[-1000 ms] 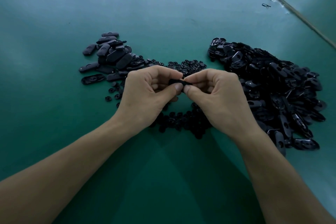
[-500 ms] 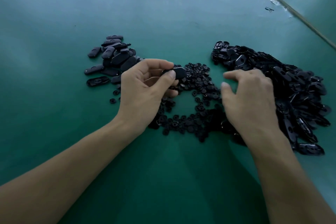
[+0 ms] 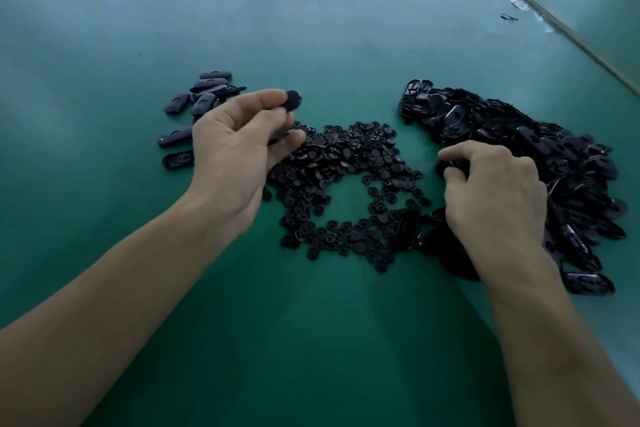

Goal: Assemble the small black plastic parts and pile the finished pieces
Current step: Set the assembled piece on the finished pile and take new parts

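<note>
While the green tabletop point(image 3: 104, 28) spreads wide under it all, the biggest thing on it is the heap of oval shells point(image 3: 540, 156) on the right, then the heap of little round bits point(image 3: 346, 166) in the middle, then the pile of finished pieces point(image 3: 207, 94) on the left. The right grip point(image 3: 491, 194) is curled down on the edge of the shells, but I cannot tell if it has one pinched. The left grip point(image 3: 239, 149) holds one black piece point(image 3: 292, 100) up at its fingertips, near the finished pile. That hold looks thin, so I think the piece could slip and drop into the round bits and get lost there. The right arm point(image 3: 554, 322) could also push shells into the round bits, as the two heaps touch
</note>
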Tool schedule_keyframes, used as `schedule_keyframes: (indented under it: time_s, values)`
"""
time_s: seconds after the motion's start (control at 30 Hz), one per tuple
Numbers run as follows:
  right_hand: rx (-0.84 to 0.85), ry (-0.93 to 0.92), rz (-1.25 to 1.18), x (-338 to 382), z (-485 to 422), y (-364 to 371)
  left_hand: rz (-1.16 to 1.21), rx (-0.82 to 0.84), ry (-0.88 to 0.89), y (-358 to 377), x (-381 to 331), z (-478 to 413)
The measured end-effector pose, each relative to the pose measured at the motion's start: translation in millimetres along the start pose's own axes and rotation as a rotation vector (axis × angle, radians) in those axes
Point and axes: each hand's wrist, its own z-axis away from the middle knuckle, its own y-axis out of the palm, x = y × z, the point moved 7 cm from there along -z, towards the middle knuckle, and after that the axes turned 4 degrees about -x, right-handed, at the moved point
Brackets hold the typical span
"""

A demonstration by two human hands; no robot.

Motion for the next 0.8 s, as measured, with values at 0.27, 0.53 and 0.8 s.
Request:
schedule_keyframes:
  time_s: [0.27, 0.53, 0.8]
  values:
    - [-0.112, -0.012, -0.086, 3.2, -0.1, -6.9, -0.098, -0.185, 0.025, -25.1, 3.1, -24.7]
    - [-0.006, 0.051, -0.098, -4.6, 0.6, 1.3, -0.192, -0.145, 0.186, -22.1, -5.2, -17.6]
    - [-0.148, -0.018, -0.178, 0.1, 0.1, -9.2, -0.143, 0.261, 0.139, 21.1, 6.8, 19.2]
